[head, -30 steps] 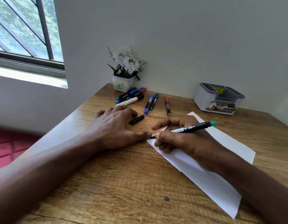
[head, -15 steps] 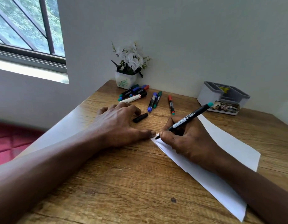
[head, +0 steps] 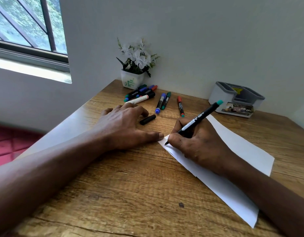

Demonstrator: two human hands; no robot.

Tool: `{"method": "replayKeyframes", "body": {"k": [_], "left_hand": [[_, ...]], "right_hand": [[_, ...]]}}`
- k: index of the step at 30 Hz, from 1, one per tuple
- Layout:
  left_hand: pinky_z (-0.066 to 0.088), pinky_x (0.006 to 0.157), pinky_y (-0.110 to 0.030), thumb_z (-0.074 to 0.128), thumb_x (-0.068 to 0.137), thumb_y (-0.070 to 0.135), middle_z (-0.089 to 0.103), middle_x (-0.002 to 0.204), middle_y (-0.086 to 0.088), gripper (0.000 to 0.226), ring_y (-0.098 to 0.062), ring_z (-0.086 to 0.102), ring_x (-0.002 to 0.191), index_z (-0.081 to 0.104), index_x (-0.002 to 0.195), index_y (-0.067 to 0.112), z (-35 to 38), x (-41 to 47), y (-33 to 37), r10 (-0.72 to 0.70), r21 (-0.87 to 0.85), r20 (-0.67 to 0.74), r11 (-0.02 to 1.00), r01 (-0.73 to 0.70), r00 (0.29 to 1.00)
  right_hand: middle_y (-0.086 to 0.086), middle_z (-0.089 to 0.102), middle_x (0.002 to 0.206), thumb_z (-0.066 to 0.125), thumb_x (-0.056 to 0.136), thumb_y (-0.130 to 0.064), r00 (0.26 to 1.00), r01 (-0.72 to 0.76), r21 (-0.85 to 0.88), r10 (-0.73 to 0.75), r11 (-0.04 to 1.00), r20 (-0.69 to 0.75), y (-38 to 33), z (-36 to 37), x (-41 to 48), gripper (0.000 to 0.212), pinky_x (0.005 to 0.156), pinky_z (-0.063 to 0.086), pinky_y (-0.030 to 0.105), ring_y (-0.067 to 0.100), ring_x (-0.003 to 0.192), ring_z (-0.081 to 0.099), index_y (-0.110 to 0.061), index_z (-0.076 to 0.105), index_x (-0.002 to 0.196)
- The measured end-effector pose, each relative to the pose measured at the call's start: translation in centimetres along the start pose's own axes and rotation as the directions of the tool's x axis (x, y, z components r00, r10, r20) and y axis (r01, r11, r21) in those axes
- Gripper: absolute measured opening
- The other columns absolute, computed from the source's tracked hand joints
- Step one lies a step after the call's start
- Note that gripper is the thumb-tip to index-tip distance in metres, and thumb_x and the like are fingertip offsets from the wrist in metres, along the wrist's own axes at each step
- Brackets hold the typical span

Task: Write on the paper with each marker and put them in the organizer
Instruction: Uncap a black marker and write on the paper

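The left hand lay open, thumb steadying a corner of the paper. The right hand gripped a marker, tip down to write.

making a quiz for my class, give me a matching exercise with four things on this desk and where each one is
1 teal-ended marker
2 black cap
3 organizer
4 flower pot

a far right, by the wall
b on the table beside the left hand
c in the right hand, tip on the paper
d far corner, behind the loose markers

Pairs: 1-c, 2-b, 3-a, 4-d
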State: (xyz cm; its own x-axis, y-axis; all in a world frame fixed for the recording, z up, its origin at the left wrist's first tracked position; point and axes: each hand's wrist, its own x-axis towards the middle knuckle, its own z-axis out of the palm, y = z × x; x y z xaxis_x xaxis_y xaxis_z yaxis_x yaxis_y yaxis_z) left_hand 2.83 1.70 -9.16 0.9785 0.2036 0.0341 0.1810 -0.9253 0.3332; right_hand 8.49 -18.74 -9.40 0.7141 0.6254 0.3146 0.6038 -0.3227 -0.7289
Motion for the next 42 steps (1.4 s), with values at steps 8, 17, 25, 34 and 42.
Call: {"method": "replayKeyframes", "body": {"k": [8, 17, 25, 34, 42], "left_hand": [[0.026, 0.117, -0.051, 0.045, 0.065, 0.095, 0.032, 0.162, 0.006, 0.094, -0.020, 0.034, 0.147, 0.042, 0.145, 0.046, -0.14, -0.10, 0.14, -0.001, 0.003, 0.004, 1.000, 0.001, 1.000], [0.026, 0.118, -0.051, 0.048, 0.067, 0.095, 0.032, 0.162, 0.006, 0.092, -0.021, 0.033, 0.147, 0.042, 0.145, 0.046, -0.18, -0.08, 0.10, -0.005, 0.000, 0.013, 1.000, 0.005, 1.000], [0.027, 0.116, -0.049, 0.048, 0.067, 0.094, 0.035, 0.161, 0.006, 0.090, -0.019, 0.035, 0.146, 0.043, 0.144, 0.046, -0.13, -0.17, 0.10, 0.001, 0.001, -0.008, 1.000, -0.001, 1.000], [0.024, 0.118, -0.050, 0.049, 0.068, 0.094, 0.033, 0.162, 0.005, 0.091, -0.020, 0.032, 0.147, 0.042, 0.145, 0.046, -0.21, -0.10, 0.11, -0.010, 0.003, 0.009, 1.000, 0.010, 1.000], [0.023, 0.118, -0.050, 0.048, 0.067, 0.094, 0.032, 0.163, 0.004, 0.092, -0.020, 0.032, 0.147, 0.041, 0.146, 0.045, -0.22, -0.03, 0.15, -0.007, 0.004, 0.021, 1.000, 0.007, 1.000]], "right_hand": [[0.001, 0.063, 0.060, 0.067, 0.069, -0.045, 1.000, 0.006, -0.003, -0.006, 1.000, -0.008, 0.32, 0.11, 0.08, 0.023, 0.055, 0.043, 0.029, 0.008, 0.060, 0.055, -0.022, 0.068, 0.068], [-0.003, 0.062, 0.058, 0.069, 0.073, -0.031, 0.999, -0.004, 0.008, 0.004, 1.000, -0.037, 0.38, 0.04, -0.04, 0.013, 0.055, 0.042, 0.025, 0.005, 0.055, 0.055, -0.020, 0.068, 0.068], [0.005, 0.064, 0.060, 0.070, 0.073, -0.030, 0.999, -0.023, 0.011, 0.023, 1.000, -0.047, 0.12, -0.02, -0.15, 0.015, 0.054, 0.045, 0.030, 0.009, 0.055, 0.057, -0.016, 0.067, 0.068], [0.004, 0.064, 0.064, 0.073, 0.077, -0.025, 0.997, -0.019, -0.034, 0.016, 0.999, -0.076, 0.39, 0.07, -0.14, 0.011, 0.054, 0.043, 0.022, 0.008, 0.059, 0.056, -0.017, 0.068, 0.070], [0.002, 0.062, 0.061, 0.074, 0.079, -0.019, 0.996, -0.046, -0.012, 0.045, 0.999, -0.079, 0.23, -0.06, -0.21, 0.012, 0.054, 0.043, 0.024, 0.008, 0.058, 0.056, -0.015, 0.069, 0.070]]}}
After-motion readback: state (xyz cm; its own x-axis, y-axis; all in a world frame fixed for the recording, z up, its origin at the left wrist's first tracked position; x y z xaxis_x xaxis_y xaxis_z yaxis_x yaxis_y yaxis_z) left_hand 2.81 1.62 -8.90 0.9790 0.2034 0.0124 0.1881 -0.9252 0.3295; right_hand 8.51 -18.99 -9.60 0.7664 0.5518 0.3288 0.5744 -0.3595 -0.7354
